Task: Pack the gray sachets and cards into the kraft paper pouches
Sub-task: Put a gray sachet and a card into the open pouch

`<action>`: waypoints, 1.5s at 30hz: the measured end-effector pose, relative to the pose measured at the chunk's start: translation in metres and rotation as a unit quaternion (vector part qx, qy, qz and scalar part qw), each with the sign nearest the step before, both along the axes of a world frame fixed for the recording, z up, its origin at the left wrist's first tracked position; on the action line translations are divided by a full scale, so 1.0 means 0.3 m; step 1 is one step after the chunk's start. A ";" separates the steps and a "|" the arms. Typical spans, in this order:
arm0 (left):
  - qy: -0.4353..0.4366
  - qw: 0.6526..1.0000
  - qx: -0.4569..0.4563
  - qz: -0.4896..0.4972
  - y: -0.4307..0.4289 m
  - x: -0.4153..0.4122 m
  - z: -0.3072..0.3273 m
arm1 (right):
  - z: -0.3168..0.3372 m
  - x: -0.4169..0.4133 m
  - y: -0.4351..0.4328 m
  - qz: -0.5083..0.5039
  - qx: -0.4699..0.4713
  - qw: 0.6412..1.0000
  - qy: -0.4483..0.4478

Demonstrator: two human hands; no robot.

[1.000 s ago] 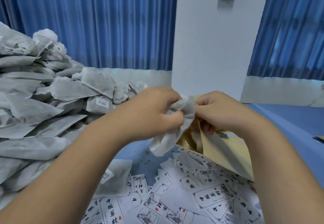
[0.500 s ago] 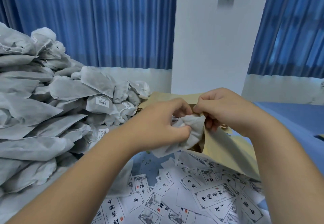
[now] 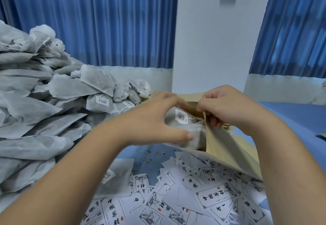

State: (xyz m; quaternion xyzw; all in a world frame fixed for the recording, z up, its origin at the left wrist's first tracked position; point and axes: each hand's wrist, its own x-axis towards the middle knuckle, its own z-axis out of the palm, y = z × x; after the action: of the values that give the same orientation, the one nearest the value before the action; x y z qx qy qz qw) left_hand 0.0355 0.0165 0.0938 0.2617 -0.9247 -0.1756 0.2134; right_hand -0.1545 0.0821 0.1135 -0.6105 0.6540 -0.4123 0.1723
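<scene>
While my right hand (image 3: 227, 108) pinches the near lip of the flat tan kraft paper pouch (image 3: 229, 151) and lifts it to hold the mouth open, my left hand (image 3: 155, 119) arches over the soft, crumpled gray sachet (image 3: 192, 131), fingers curved across its top and thumb pressed against its lower edge. A second ago that sachet was bunched between both hands above the opening, with most of its length dangling outside. Now both hands have dropped, and the sachet sits in the mouth of the pouch with its white barcode tag (image 3: 181, 117) and string facing up. The near end is not in yet. I read this as the insertion being well under way but unfinished: one more push from the thumb should seat it, and the loose tag could snag on the lip. The pouch lies toward the middle of the blue-covered table (image 3: 291, 119), its body slanting down toward the near right. The tall heap of flat gray sachets (image 3: 44, 92) fills the left edge, and the white printed paper cards (image 3: 217, 194) are strewn along the near edge, partly under the pouch. No card shows inside it, so I judge that step is still to come.
</scene>
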 end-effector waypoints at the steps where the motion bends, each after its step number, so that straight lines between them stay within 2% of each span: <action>1: -0.031 0.999 0.016 0.006 -0.007 0.015 0.007 | 0.000 -0.003 0.000 -0.004 0.001 1.000 0.000; 5: -0.113 0.990 0.078 0.026 -0.026 0.048 0.019 | -0.003 -0.001 -0.003 0.000 0.008 1.000 0.008; 7: -0.132 0.988 0.063 0.050 -0.027 0.042 0.015 | -0.004 0.006 -0.005 0.002 0.012 1.000 0.015; 9: -0.095 0.993 0.033 0.062 -0.026 0.028 0.004 | -0.003 0.012 -0.004 0.002 0.014 1.000 0.019; 12: 0.023 0.998 0.006 0.064 -0.009 0.002 -0.009 | 0.001 0.022 -0.001 0.001 0.012 1.000 0.024; 14: 0.069 0.996 -0.003 0.050 0.005 -0.020 -0.021 | 0.006 0.034 0.003 0.006 0.008 1.000 0.028; 20: 0.095 0.989 -0.087 0.069 0.031 -0.108 -0.088 | 0.014 0.079 0.003 0.035 0.007 0.999 0.029; 22: 0.113 0.991 -0.038 0.055 0.025 -0.114 -0.095 | 0.013 0.086 0.000 0.035 0.007 0.999 0.038; 26: 0.157 0.976 0.150 -0.032 0.018 -0.082 -0.072 | 0.009 0.072 0.001 0.011 0.008 0.999 0.049; 29: 0.173 0.973 0.152 -0.025 -0.006 -0.029 -0.058 | 0.012 0.056 0.007 -0.006 0.013 0.999 0.049; 33: 0.083 0.993 0.063 0.051 -0.052 0.104 -0.076 | 0.010 0.054 0.012 -0.002 0.041 0.998 0.057; 36: -0.088 0.991 0.014 0.102 -0.073 0.202 -0.142 | 0.009 0.067 0.009 0.002 0.056 0.996 0.073; 38: -0.160 0.980 0.037 0.117 -0.078 0.250 -0.187 | 0.008 0.074 0.010 0.003 0.064 0.994 0.084; 41: -0.217 0.959 0.103 0.150 -0.082 0.295 -0.223 | 0.007 0.078 0.012 0.007 0.070 0.994 0.090; 45: -0.275 0.934 0.140 0.181 -0.083 0.315 -0.225 | 0.008 0.070 0.016 0.012 0.073 0.994 0.081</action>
State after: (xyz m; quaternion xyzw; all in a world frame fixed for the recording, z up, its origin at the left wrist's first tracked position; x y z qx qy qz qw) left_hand 0.1302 -0.0083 0.0264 0.4899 -0.8503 -0.1829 -0.0594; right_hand -0.1335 0.0869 0.1160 -0.6354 0.6866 -0.3110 0.1679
